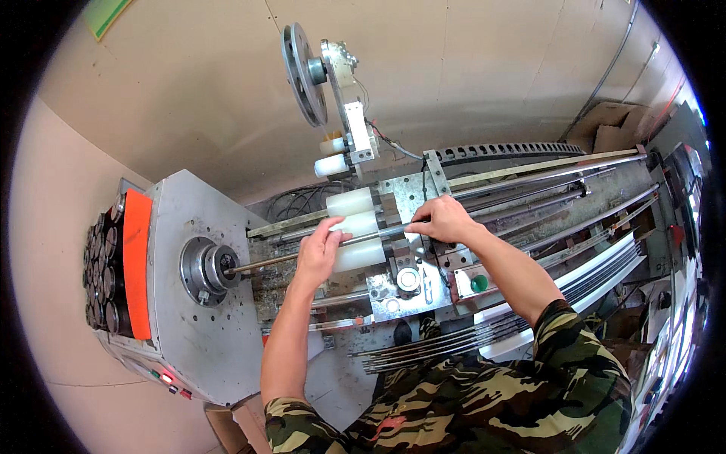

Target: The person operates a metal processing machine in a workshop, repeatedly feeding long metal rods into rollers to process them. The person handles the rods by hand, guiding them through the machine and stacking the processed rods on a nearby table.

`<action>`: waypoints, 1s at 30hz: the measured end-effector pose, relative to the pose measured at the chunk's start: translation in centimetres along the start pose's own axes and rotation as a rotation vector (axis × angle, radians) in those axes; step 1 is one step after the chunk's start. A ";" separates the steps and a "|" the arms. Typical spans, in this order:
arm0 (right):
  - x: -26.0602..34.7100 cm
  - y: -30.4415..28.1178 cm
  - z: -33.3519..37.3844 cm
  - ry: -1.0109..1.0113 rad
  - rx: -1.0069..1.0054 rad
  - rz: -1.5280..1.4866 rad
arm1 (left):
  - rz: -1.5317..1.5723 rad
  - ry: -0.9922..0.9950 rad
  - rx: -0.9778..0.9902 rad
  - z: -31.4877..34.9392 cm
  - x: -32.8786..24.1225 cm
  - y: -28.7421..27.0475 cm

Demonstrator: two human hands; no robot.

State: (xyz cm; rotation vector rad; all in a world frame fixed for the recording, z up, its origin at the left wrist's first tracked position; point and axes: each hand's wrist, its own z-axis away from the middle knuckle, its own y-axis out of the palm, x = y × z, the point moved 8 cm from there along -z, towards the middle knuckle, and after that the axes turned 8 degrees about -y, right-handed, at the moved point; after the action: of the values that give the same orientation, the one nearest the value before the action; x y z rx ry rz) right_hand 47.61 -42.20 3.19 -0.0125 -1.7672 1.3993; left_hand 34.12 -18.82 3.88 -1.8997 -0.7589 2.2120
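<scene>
A long thin metal rod (265, 263) runs from the round chuck (212, 271) on the left to the carriage plate at the middle. My left hand (320, 251) is curled about the rod beside the white rollers (358, 256), its thumb and forefinger near the rod's top. My right hand (445, 219) pinches the rod farther right, over the metal carriage (401, 284); its fingertips partly hide the rod there. The white rollers lie above and below the rod between my hands.
A grey machine housing (181, 227) with an orange panel (138, 265) stands left. A reel (305, 74) rises behind the carriage. Guide rails (544, 175) stretch right. Several thin rods (435, 344) lie in front of me, beside a white tray (575, 306).
</scene>
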 end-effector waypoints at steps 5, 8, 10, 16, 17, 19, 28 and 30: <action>-0.5 0.6 0.6 -0.062 -0.069 0.027 | -0.160 -0.070 -0.036 -0.6 -0.2 0.6; -0.6 0.4 1.0 -0.117 -0.138 0.017 | -0.275 0.016 -0.031 -0.7 -0.9 0.8; -0.6 0.4 1.2 -0.118 -0.162 0.017 | -0.345 0.100 -0.027 -0.5 -0.8 1.1; -0.7 0.5 1.6 -0.134 -0.195 0.047 | 0.138 -0.065 -0.011 -0.8 1.4 0.7; -0.6 0.5 1.6 -0.132 -0.203 0.044 | 0.154 -0.095 -0.018 -1.1 2.3 0.8; -0.6 0.6 1.8 -0.126 -0.218 0.039 | 0.188 -0.153 -0.032 -1.9 3.3 1.0; -0.6 0.8 2.3 -0.181 -0.326 0.060 | -0.038 -0.145 -0.028 -1.4 2.3 1.6; -0.8 0.8 2.3 -0.189 -0.345 0.049 | -0.120 -0.047 -0.034 -1.1 1.7 1.7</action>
State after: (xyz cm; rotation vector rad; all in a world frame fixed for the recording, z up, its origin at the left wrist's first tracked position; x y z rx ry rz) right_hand 46.31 -44.09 2.10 -0.1122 -2.1613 1.1429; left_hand 35.18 -19.27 1.51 -1.7721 -0.8983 2.1914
